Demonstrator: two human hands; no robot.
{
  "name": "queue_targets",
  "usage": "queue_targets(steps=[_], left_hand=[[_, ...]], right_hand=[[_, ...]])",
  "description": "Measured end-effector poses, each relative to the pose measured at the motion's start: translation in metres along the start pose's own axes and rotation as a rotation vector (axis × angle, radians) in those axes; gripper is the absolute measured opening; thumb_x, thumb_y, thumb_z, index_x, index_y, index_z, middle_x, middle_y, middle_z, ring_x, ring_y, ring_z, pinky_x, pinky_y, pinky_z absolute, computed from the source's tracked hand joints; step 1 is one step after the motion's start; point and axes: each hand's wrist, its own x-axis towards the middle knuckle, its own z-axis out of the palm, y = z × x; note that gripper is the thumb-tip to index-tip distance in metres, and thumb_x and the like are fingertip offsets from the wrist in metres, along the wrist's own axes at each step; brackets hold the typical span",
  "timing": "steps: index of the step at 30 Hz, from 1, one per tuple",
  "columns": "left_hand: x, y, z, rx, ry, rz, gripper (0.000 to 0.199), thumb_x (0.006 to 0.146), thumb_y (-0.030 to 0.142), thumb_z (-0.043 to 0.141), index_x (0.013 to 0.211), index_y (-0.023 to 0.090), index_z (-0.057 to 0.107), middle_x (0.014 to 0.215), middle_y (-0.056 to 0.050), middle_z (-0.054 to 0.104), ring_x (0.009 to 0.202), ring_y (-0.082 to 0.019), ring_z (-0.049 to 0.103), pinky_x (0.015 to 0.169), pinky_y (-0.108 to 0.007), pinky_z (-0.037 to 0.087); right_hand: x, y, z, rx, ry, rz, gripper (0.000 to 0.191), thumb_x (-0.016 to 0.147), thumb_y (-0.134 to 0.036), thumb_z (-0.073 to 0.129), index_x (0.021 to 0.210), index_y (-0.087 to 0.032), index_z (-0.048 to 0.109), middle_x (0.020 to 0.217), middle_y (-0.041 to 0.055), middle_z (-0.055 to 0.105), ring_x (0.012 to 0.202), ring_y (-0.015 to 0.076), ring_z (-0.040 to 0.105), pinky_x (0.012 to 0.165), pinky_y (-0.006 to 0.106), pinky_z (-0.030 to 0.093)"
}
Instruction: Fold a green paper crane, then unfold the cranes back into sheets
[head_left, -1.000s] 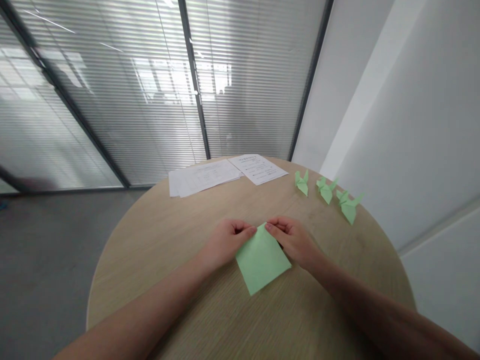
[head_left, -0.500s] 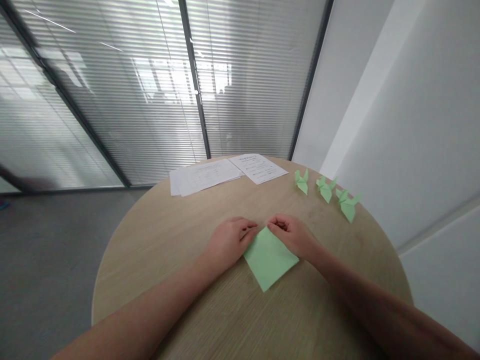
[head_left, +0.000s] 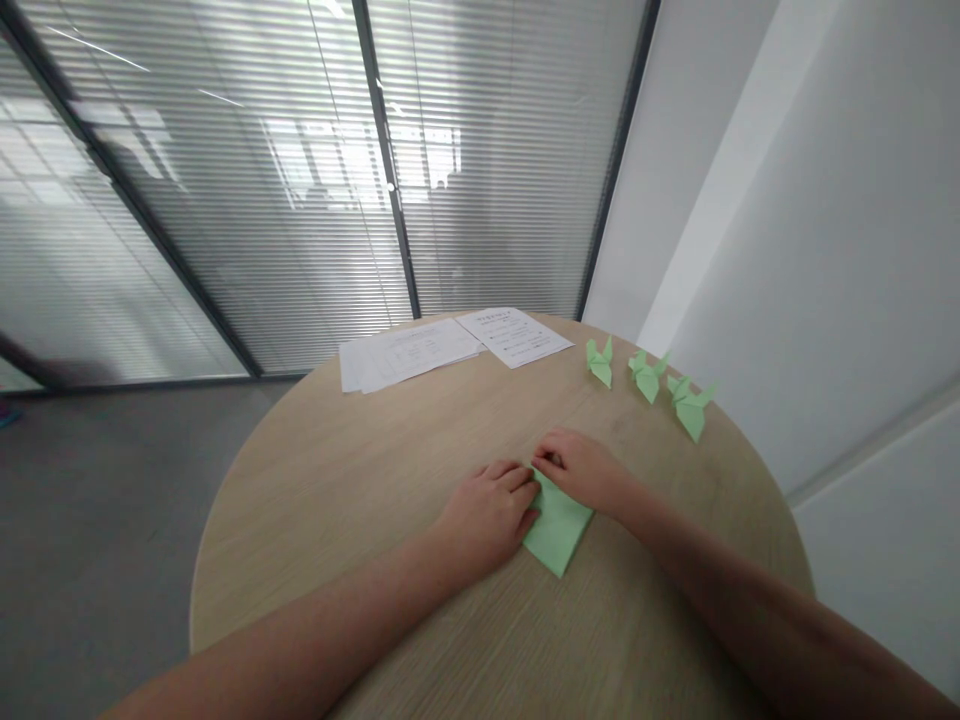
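A folded piece of green paper (head_left: 559, 530) lies on the round wooden table in front of me, one corner pointing toward me. My left hand (head_left: 491, 515) rests over its left side, palm down with fingers close together, covering part of it. At the far corner of the paper, my right hand (head_left: 574, 468) has thumb and fingers pinched on the paper's tip. Three folded green paper figures, one at the left (head_left: 600, 363), one in the middle (head_left: 647, 378) and one at the right (head_left: 691, 412), stand near the table's right edge.
Printed white sheets, a pair at the left (head_left: 409, 353) and one at the right (head_left: 515, 337), lie at the far side of the round table (head_left: 315, 450). Behind them is a glass partition with blinds. A white wall rises beyond the table's right edge.
My left hand has moved right and nearer to me, onto the green paper. Less of the paper shows, and its near corner sits further right. My right hand has barely moved.
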Motion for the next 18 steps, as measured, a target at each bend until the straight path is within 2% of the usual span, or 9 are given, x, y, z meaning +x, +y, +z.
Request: queue_targets(steps=[3,6,12,18], left_hand=[[0.0,0.001,-0.001,0.013,-0.005,-0.012,0.027,0.097,0.025,0.063,0.121,0.016,0.069,0.124,-0.011,0.073,0.123,-0.029,0.062,0.108,-0.047,0.051],[0.0,0.004,-0.004,0.048,-0.034,-0.035,0.022,0.097,0.027,0.064,0.114,0.016,0.071,0.117,-0.011,0.075,0.116,-0.029,0.065,0.103,-0.046,0.052],[-0.008,0.019,-0.016,0.173,-0.159,-0.08,0.017,0.096,0.02,0.059,0.091,0.013,0.074,0.093,-0.013,0.077,0.092,-0.029,0.07,0.078,-0.042,0.057],[-0.018,0.034,-0.018,0.234,-0.183,-0.105,0.02,0.092,0.011,0.053,0.084,0.014,0.072,0.078,-0.013,0.075,0.073,-0.025,0.07,0.057,-0.032,0.051]], right_hand=[[-0.003,-0.008,0.003,-0.147,0.015,0.009,0.019,0.1,-0.022,0.056,0.089,-0.017,0.071,0.096,0.0071,0.07,0.091,0.0191,0.062,0.08,0.03,0.042],[-0.005,-0.015,0.007,-0.285,0.011,0.005,0.02,0.102,-0.022,0.053,0.092,-0.018,0.069,0.1,0.0089,0.069,0.095,0.0209,0.062,0.082,0.031,0.042],[-0.007,-0.017,0.009,-0.375,-0.002,-0.011,0.019,0.105,-0.024,0.051,0.097,-0.018,0.068,0.103,0.0095,0.068,0.098,0.0226,0.062,0.084,0.033,0.042],[-0.007,-0.015,0.009,-0.392,-0.005,-0.021,0.021,0.106,-0.025,0.049,0.098,-0.019,0.068,0.104,0.0097,0.068,0.098,0.0229,0.061,0.084,0.033,0.042]])
